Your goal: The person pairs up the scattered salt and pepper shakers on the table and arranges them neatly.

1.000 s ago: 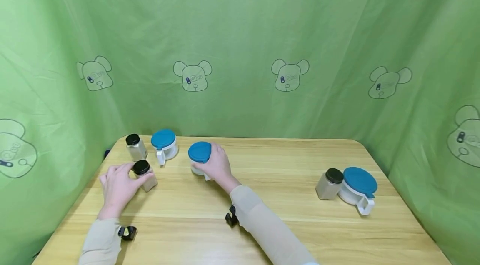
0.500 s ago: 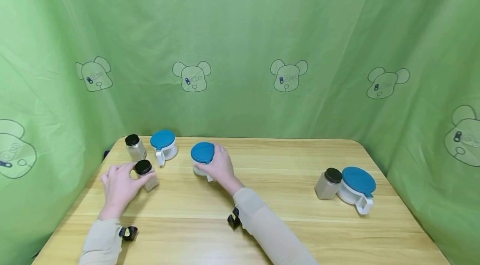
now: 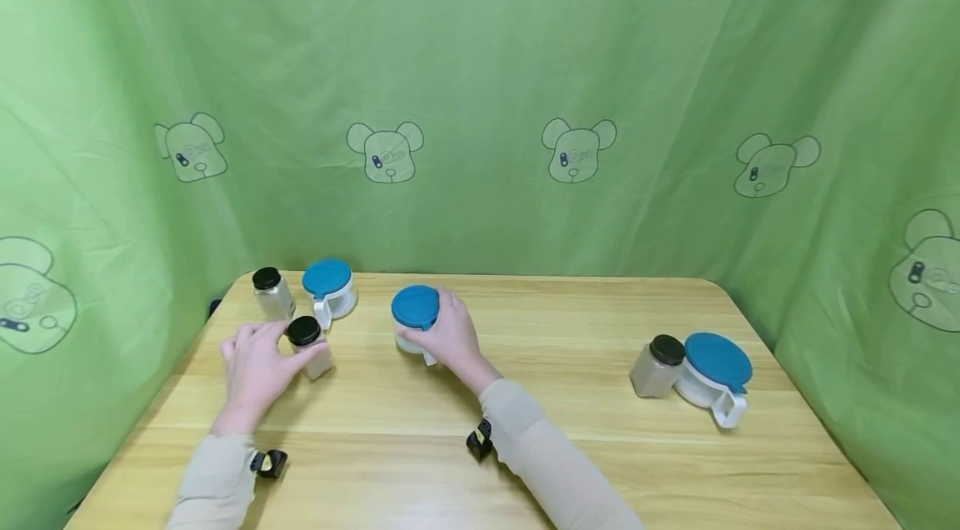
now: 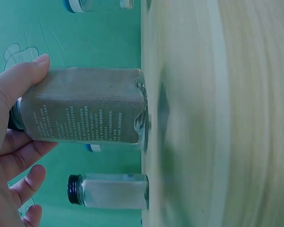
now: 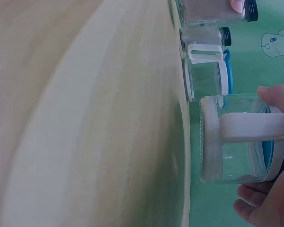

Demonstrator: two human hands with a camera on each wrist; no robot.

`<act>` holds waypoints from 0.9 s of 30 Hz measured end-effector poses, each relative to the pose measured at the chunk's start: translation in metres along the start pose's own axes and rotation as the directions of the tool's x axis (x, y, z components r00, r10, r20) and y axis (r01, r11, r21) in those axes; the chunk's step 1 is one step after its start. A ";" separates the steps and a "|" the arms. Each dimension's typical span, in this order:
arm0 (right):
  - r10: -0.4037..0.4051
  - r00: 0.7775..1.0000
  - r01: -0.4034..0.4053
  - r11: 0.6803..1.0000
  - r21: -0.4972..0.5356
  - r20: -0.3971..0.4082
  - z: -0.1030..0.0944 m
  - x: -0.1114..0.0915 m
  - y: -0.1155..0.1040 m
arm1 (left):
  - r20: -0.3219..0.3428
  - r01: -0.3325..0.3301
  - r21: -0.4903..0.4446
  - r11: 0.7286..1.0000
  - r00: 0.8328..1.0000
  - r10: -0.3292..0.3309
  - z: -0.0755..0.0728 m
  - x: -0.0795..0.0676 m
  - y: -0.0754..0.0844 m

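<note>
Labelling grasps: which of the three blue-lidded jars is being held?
The middle blue-lidded jar, gripped by the right hand. No hand touches the back-left blue-lidded jar or the far-right blue-lidded jar.

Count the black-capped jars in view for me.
3: the front-left jar, held in the left hand; the back-left jar, just beyond it; and the right-side jar, beside a blue-lidded pot.

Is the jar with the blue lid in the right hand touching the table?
Apart. The right wrist view shows it: a strip of green curtain is visible between the jar's bottom and the table.
</note>
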State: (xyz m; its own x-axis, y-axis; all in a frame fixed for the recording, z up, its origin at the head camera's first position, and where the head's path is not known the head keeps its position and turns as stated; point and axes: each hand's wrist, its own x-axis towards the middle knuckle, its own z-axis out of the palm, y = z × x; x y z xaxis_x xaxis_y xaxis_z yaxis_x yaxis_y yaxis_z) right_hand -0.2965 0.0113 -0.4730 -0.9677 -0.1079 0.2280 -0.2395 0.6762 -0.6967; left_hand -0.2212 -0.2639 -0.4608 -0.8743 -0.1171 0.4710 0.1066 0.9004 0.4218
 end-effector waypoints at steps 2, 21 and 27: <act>-0.003 1.000 0.003 1.000 0.000 -0.007 -0.002 -0.001 0.001 | -0.012 -0.017 -0.001 1.000 1.000 0.017 0.002 0.000 0.003; 0.034 0.998 -0.033 0.999 0.026 -0.044 -0.021 -0.009 0.012 | -0.001 -0.084 -0.019 0.996 0.996 0.084 0.013 0.005 0.030; 0.033 0.998 -0.032 0.999 0.022 -0.060 -0.027 -0.011 0.013 | 0.007 -0.098 -0.029 0.995 0.995 0.098 0.015 0.010 0.039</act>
State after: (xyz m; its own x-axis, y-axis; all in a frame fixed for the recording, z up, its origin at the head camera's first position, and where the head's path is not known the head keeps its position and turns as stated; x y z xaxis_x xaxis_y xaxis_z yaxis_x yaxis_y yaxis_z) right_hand -0.2869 0.0411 -0.4665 -0.9687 -0.0414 0.2449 -0.2100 0.6628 -0.7188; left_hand -0.2330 -0.2239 -0.4517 -0.8629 -0.0255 0.5047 0.2051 0.8950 0.3960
